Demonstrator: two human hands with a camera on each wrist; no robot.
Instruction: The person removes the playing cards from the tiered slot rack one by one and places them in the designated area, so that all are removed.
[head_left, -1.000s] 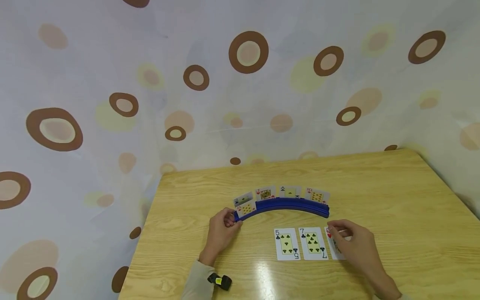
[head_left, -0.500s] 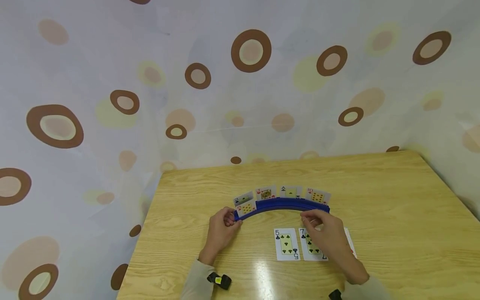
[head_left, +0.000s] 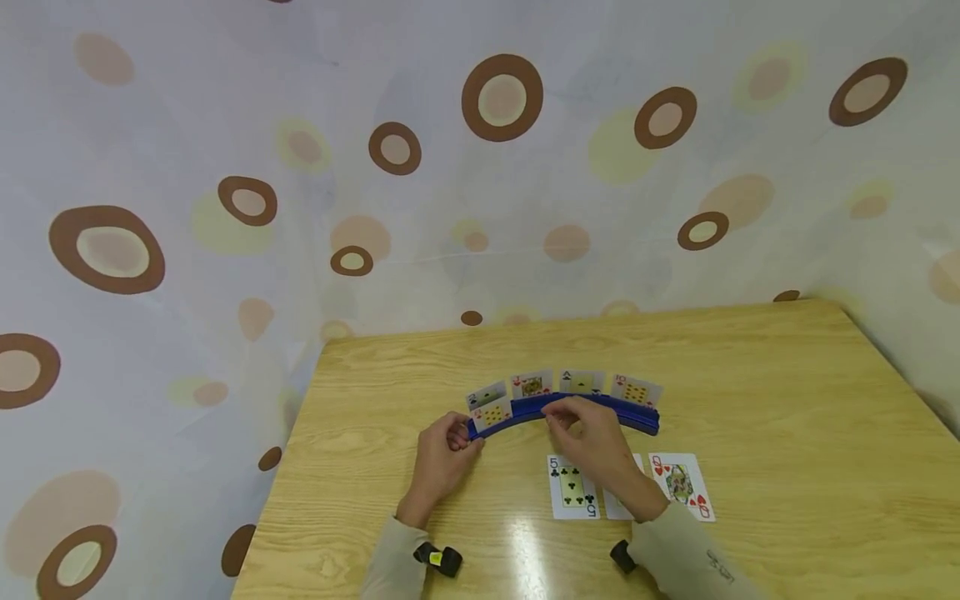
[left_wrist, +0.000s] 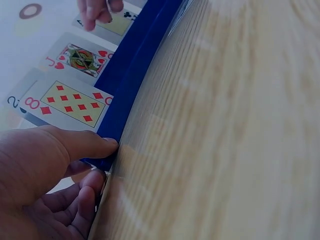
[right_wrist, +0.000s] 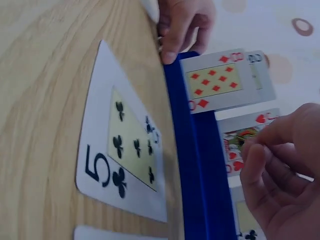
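Observation:
A curved blue card holder [head_left: 633,417] stands on the table. My left hand [head_left: 441,457] grips its left end, thumb [left_wrist: 102,145] on the front. Upright in the holder are the eight of diamonds [right_wrist: 215,80], a black two [right_wrist: 260,75] behind it, the jack of hearts [left_wrist: 80,60], the ace of clubs [head_left: 581,382] and a red ten [head_left: 636,390]. Over the holder's middle hovers my right hand [head_left: 592,437], fingers loosely curled, thumb near the index finger, with nothing visible between them. Its forearm partly hides the seven of clubs [head_left: 615,506] on the table.
Flat on the wooden table [head_left: 375,400], in front of the holder, lie the five of clubs [head_left: 573,486] and the queen of hearts [head_left: 679,485], either side of the seven. A spotted cloth [head_left: 420,208] hangs behind and to the sides.
My right hand has moved left, from over the queen of hearts, past the seven, to the holder's middle. The queen stays on the table, now uncovered. The left hand keeps its place.

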